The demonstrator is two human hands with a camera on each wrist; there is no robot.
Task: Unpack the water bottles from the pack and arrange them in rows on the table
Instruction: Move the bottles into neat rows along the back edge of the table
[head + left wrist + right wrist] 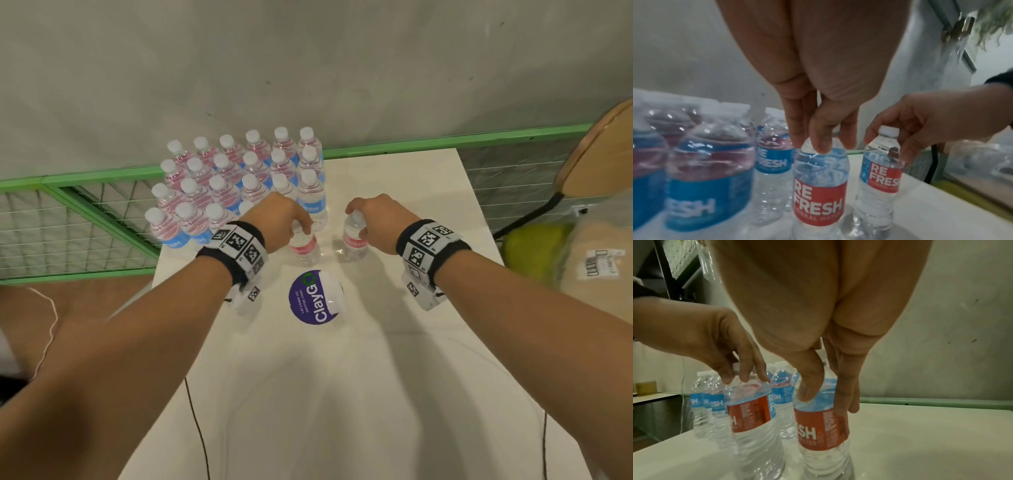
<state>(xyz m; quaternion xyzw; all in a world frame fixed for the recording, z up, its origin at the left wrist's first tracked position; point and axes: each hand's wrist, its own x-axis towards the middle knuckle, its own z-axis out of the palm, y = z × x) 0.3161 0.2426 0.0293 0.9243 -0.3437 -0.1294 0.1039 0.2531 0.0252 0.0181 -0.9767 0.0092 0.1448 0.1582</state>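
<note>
Worktop [394, 359], white: a block of upright water bottles [236, 178] stands in rows at its far left corner. Left hand [279, 219] grips the shoulder of one upright red-labelled bottle [304, 247] just beside that block; right hand [376, 219] grips the top of a second red-labelled bottle [354, 240] alongside. A round purple sticker [313, 301] lies nearer the person.

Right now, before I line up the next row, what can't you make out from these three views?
- Cap of the clear red-labelled water bottle under the left hand: fingers cover it in the head view.
- Pack's front row: the left hand hides bottles, so no count of the shrink-wrapped bottle pack.
- Wrap torn or whole: blurred in the left wrist view.
- Bottle base under the right hand: cut off by the right wrist view's bottom edge.
</note>
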